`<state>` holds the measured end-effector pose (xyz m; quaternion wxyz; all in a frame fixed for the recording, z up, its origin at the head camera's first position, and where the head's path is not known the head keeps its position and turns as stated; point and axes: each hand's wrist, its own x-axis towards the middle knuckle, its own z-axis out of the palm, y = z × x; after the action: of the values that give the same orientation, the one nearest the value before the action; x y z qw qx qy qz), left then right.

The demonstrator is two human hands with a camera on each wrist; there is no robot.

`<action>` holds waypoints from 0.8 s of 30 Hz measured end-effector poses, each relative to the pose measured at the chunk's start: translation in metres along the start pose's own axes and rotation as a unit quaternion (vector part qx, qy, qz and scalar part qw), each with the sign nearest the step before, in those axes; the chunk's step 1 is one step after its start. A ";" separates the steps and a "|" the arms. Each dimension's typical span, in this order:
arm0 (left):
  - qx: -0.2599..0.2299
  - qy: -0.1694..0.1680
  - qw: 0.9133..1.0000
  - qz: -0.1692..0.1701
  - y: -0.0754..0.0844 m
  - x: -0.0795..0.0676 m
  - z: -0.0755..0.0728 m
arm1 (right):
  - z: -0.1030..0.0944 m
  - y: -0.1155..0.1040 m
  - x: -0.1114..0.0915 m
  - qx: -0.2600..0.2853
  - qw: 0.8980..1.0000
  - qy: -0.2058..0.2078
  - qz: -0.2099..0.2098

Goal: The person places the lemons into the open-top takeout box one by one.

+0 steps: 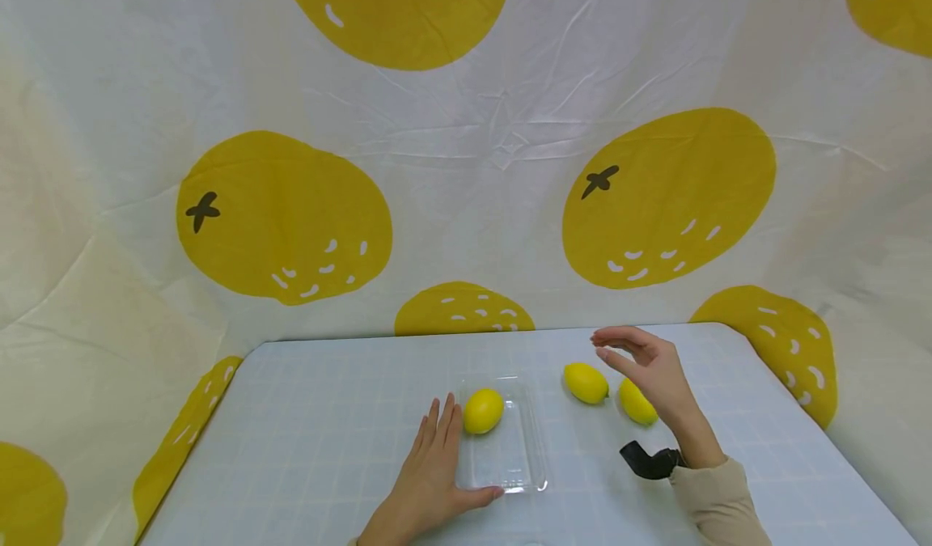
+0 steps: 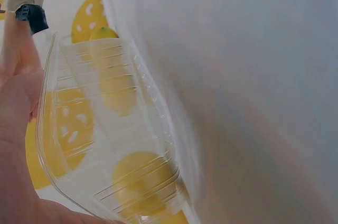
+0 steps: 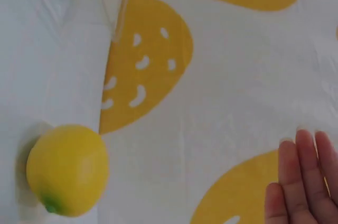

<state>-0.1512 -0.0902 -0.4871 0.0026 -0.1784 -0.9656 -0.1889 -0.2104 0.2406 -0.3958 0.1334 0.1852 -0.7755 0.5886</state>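
tray point(image 1: 502, 453) is clr, glossy plastic & lemons point(image 1: 484, 411) smooth.

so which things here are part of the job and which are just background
Likely the job:
clear tray, beside left hand
lemon inside
middle lemon, rightmost lemon, near right hand

Just background:
lemon-print backdrop
pale tabletop
black wrist device

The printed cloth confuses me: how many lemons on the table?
3: first lemon in the clear tray, second lemon right of it, third lemon partly behind the right hand.
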 end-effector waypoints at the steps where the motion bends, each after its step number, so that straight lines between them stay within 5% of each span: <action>1: 0.001 0.001 1.000 0.001 0.000 0.000 0.000 | -0.005 0.002 -0.002 0.006 1.000 0.002 -0.010; 8: -0.001 0.008 1.000 0.008 0.000 0.000 -0.002 | -0.033 0.023 -0.014 0.011 0.999 0.005 -0.047; 18: -0.002 0.014 1.000 0.018 -0.002 0.000 0.000 | -0.060 0.056 -0.032 -0.037 0.997 -0.040 0.046; 24: -0.003 -0.002 1.000 0.004 0.000 0.001 -0.001 | -0.069 0.075 -0.039 -0.038 0.996 -0.064 0.048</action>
<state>-0.1518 -0.0900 -0.4862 0.0009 -0.1826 -0.9643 -0.1918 -0.2095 0.3298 -0.4585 0.0618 0.1796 -0.8121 0.5518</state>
